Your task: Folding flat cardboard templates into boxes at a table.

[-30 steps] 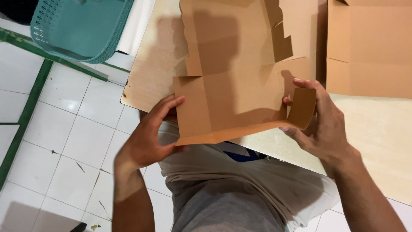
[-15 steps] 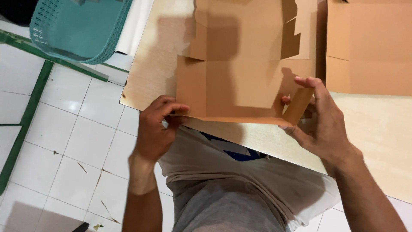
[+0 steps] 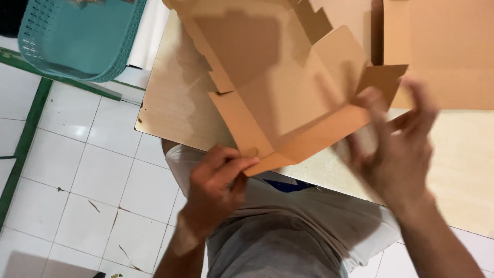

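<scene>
The left hand point(image 3: 218, 180) pinches the near bottom corner of a flat-cut brown cardboard box blank point(image 3: 288, 110), thumb and fingers closed on its edge, tilted above the pale wooden tabletop point(image 3: 175, 108). The right hand point(image 3: 396, 154), blurred, fingers spread, touches a side flap; whether it grips, I cannot tell. Looks light, stiff across panels, bendy at creases, so hold at edges and corners. A teal plastic basket point(image 3: 77, 36) sits well off left.
</scene>
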